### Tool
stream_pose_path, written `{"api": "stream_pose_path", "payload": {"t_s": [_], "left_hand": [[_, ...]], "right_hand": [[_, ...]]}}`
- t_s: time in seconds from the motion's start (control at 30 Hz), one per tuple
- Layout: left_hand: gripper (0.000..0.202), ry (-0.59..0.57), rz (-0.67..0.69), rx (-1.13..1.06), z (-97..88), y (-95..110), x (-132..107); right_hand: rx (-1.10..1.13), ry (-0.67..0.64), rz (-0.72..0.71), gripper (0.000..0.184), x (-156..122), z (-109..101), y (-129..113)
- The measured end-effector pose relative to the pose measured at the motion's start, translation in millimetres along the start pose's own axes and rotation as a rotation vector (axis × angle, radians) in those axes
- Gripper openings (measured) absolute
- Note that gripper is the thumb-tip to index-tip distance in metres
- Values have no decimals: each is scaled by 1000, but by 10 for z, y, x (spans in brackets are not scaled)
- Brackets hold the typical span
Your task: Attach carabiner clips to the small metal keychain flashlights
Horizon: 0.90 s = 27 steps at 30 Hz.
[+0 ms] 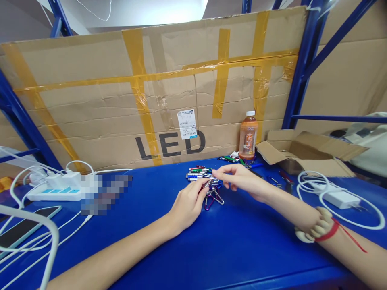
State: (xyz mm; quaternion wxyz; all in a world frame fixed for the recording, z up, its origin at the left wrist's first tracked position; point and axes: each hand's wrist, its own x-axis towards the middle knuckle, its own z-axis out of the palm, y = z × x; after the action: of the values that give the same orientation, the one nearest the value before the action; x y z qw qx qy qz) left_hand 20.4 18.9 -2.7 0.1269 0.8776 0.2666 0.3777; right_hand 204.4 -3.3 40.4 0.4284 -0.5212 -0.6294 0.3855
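In the middle of the blue table lies a bunch of small coloured metal tubes (pixel 196 175), silver, blue, green and red, with clips and rings on them. My left hand (pixel 190 201) is closed at the near side of this bunch, thumb and forefinger pinching a keychain clip. Purple and silver carabiners (pixel 214 198) hang or lie just beneath those fingertips. From the right, my right hand (pixel 238 179) reaches over the bunch, its fingers curled and thumb and forefinger together at the rings. What it pinches is too small to make out.
Behind stands a big taped cardboard sheet (pixel 169 96) marked LED. An orange drink bottle (pixel 248 137), more clips (pixel 228 159) and an open carton (pixel 317 166) sit back right. A charger with cable (pixel 338 197) lies right; a power strip (pixel 54 193) and phone (pixel 27 227) left.
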Motion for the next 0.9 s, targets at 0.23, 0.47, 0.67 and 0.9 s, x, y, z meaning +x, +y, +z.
{"api": "stream_pose_path", "payload": {"t_s": [0.23,0.47,0.67,0.9], "left_hand": [[27,23,-9,54,6,10,-19],[24,1,42,110,5,26,-15],[22,-27,-27,136,-18,68,-15],[20,-39,-116,127,-33,86,-19]], "right_hand": [[-414,616,-237,32,39,-348,-83],[-1049,449,61,17,69,-520,48],[-1148,128,128,20,165,-460,239],[-1192,150,73,16,190,-375,285]]}}
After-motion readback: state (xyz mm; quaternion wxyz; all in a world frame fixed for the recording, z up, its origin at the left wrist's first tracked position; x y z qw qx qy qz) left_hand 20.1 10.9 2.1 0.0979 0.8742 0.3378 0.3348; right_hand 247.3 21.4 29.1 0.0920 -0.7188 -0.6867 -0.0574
